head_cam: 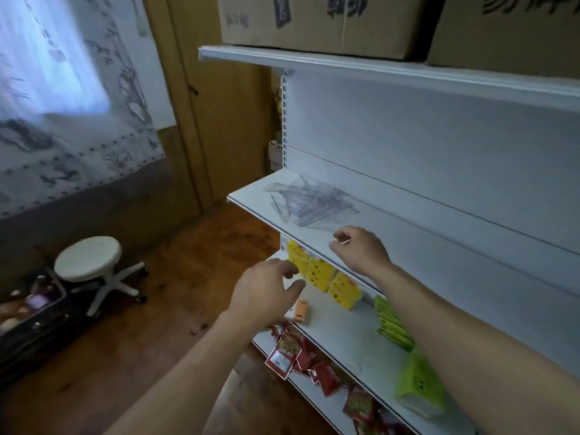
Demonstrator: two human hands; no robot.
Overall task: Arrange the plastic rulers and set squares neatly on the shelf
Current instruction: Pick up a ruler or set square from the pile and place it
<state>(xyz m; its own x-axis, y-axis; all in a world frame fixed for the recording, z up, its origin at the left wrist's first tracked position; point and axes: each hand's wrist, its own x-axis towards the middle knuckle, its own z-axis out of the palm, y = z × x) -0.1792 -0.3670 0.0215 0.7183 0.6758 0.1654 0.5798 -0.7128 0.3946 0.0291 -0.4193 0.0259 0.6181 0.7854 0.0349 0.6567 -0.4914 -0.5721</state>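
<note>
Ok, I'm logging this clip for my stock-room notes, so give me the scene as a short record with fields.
rulers and set squares: clear plastic, jumbled pile
location: middle shelf, left end
left hand: empty, fingers relaxed, below the shelf's front edge
right hand: empty, fingers loosely curled, just short of the pile
shelf below: yellow packs, green packs
top shelf: cardboard boxes
progress: pile not yet touched

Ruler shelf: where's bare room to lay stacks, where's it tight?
Free: the shelf right of the ruler pile, from front lip to back panel. A narrow strip also lies between pile and the shelf's left end. Crowded: the pile itself, rulers crisscrossed. The right hand hovers at the front lip there.
</note>
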